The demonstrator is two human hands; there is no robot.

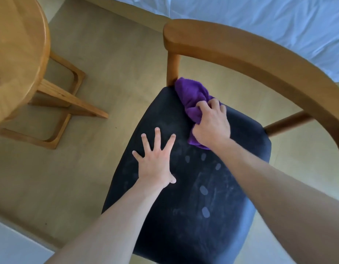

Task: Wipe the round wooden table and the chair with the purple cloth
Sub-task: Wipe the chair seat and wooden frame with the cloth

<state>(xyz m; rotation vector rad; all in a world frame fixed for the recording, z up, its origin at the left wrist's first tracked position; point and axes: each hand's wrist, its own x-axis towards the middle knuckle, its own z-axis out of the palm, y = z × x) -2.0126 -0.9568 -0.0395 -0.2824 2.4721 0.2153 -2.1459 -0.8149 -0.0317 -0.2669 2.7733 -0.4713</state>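
Gripping the bunched cloth (pixel 191 100) against the far corner of the seat (pixel 184 206), the right hand (pixel 212 126) risked dragging only a narrow strip, leaving the smudges nearer the front. The left hand (pixel 155 164) lay flat, fingers spread, on the seat and would likely print fresh marks there. The counter (pixel 16 54) stood apart, left.

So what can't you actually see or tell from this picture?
- Round wooden table, head view: the left and top edges of the frame cut off most of its top, so whether it has been wiped cannot be told.
- Purple cloth: the right hand covers its near part.
- Chair seat: both forearms and the left hand hide parts; the bottom edge cuts its front.
- Chair backrest: runs out at the right edge.
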